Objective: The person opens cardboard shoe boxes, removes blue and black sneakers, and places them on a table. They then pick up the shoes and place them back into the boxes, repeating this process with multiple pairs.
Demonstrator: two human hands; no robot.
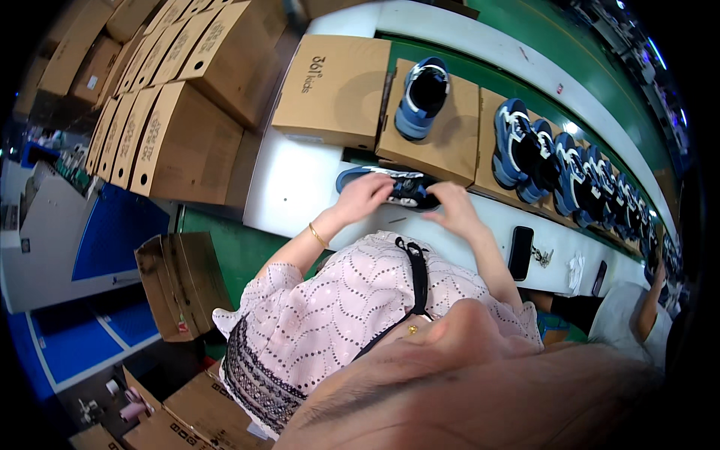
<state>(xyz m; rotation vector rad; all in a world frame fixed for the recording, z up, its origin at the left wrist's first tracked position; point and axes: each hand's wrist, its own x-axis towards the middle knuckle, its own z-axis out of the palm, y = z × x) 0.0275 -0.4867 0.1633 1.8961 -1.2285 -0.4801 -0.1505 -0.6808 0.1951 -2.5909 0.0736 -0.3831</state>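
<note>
A blue, black and white sneaker lies lengthwise on the white table, close against the cardboard boxes. My left hand, with a gold bracelet at its wrist, grips the sneaker near its blue toe, fingers curled over the upper. At the other end, my right hand has its thumb and fingers closed on the dark heel collar. Both hands cover parts of the shoe. Just behind it, a matching sneaker stands on a brown shoe box.
A closed shoe box stands at the back left, beside tall stacked boxes. Several sneakers line the boxes to the right. A phone and keys lie on the table. Another person works at the far right.
</note>
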